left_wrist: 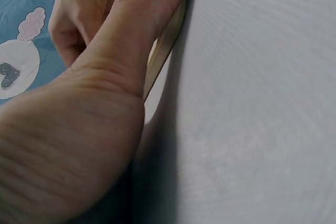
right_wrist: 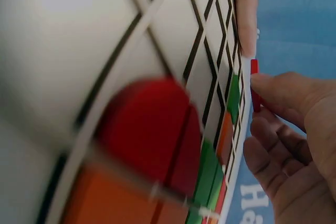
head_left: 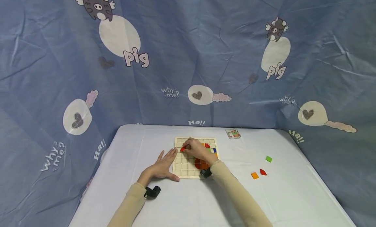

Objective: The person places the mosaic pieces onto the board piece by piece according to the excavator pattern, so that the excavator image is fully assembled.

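Note:
A pale wooden board (head_left: 180, 168) with a square grid lies on the white table. Between thumb and fingers, my right hand (head_left: 196, 149) pinches a red tile (head_left: 182, 149) over the board's upper left part. The right wrist view shows that tile (right_wrist: 255, 87) edge-on, raised off the grid. My left hand (head_left: 164, 165) rests with spread fingers along the board's left edge, its thumb by the lower left corner. Coloured tiles sit in the grid's right part, including large red pieces (right_wrist: 147, 129), green ones (right_wrist: 207, 177) and a blue one (head_left: 214, 150); my right hand and wrist hide some.
On the table right of the board lie a loose green tile (head_left: 268, 159), a red rounded tile (head_left: 262, 172) and an orange square tile (head_left: 254, 175). A small printed card (head_left: 233, 133) is at the back edge. Blue printed cloth (head_left: 182, 57) hangs behind the table.

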`<action>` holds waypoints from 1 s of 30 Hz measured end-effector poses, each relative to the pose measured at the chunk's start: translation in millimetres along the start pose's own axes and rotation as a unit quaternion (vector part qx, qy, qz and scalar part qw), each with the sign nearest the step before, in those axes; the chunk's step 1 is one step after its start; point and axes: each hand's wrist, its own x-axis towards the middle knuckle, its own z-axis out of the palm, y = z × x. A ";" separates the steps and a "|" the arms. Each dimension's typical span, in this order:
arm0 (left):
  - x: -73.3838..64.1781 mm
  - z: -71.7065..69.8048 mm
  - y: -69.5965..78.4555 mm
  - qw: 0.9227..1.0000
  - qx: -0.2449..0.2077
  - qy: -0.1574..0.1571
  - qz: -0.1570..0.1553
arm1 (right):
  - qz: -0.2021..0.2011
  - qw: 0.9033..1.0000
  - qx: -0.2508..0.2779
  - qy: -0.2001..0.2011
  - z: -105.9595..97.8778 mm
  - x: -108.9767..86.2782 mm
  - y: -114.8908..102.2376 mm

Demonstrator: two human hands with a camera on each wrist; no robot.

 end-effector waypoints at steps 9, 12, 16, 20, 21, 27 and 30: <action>0.3 -2.8 3.1 1.000 0.000 -0.004 0.006 | 0.021 0.999 -0.003 -0.027 10.9 18.1 -1.9; 0.1 -2.3 2.3 1.000 -0.005 0.000 0.008 | 0.023 0.999 0.005 -0.031 12.1 22.0 -1.9; 0.0 0.2 -0.5 1.000 -0.014 0.006 0.006 | 0.028 0.999 0.008 -0.035 11.7 25.3 -2.7; -1.1 -0.5 0.4 1.000 -0.006 0.003 0.004 | 0.035 0.999 0.006 -0.037 12.1 26.2 -3.6; -1.7 -1.3 1.1 1.000 -0.002 0.000 0.003 | 0.037 0.999 0.005 -0.038 12.4 26.5 -4.0; -3.5 -3.2 2.2 1.000 0.000 -0.005 0.000 | 0.055 0.997 0.005 -0.048 11.7 28.2 -7.6; -3.1 -2.5 2.0 1.000 0.004 -0.005 0.001 | 0.054 0.997 0.001 -0.052 11.3 27.8 -7.8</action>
